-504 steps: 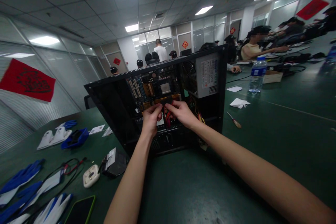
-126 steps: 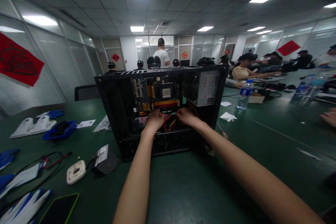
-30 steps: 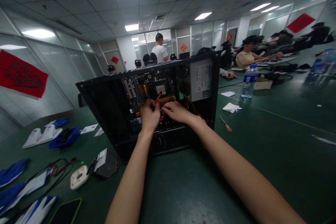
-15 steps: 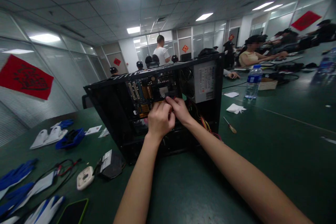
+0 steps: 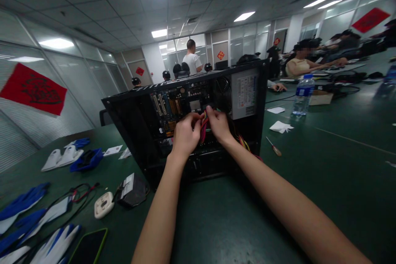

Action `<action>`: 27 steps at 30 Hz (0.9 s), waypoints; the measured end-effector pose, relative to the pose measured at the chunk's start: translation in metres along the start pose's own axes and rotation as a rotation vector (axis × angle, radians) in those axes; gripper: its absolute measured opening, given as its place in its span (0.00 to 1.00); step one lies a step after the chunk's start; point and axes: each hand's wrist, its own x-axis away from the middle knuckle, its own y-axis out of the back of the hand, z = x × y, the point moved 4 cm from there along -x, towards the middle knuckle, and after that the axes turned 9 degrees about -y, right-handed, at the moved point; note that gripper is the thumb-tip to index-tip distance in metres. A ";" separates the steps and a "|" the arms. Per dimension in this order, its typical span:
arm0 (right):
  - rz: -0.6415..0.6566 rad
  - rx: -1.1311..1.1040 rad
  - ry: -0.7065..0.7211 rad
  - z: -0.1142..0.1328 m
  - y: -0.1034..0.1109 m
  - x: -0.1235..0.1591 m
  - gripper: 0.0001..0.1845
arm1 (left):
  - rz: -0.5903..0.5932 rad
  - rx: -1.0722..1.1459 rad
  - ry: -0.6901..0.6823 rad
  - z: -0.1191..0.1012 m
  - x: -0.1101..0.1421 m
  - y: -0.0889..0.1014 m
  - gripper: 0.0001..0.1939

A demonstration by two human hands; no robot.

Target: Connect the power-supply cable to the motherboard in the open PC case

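Observation:
An open black computer case (image 5: 123, 132) stands on the green table in front of me. Inside it show the motherboard (image 5: 173, 109) and, at the upper right, a silver power supply (image 5: 245, 95) beside a round fan. Both hands reach into the case at the motherboard's lower edge. Between them runs a bundle of red and yellow cables (image 5: 203, 128). My left hand (image 5: 187, 132) is closed on the bundle from the left. My right hand (image 5: 219, 124) pinches it from the right, thumb uppermost. Any connector at the cable end is hidden by the fingers.
On the left lie blue-and-white gloves (image 5: 55, 243), a phone (image 5: 88, 247), a white square object (image 5: 104, 205) and a dark boxy part (image 5: 132, 189). To the right are a screwdriver (image 5: 274, 147), crumpled tissue (image 5: 281, 127) and a water bottle (image 5: 302, 95). Other people sit farther back.
My hands have drawn slightly apart, and the red and yellow cable bundle now shows between them. The right hand has shifted a little right and down. The view has turned slightly.

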 end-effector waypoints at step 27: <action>0.330 0.837 -0.293 -0.035 -0.014 0.003 0.21 | 0.492 -0.153 0.540 0.071 0.034 -0.035 0.18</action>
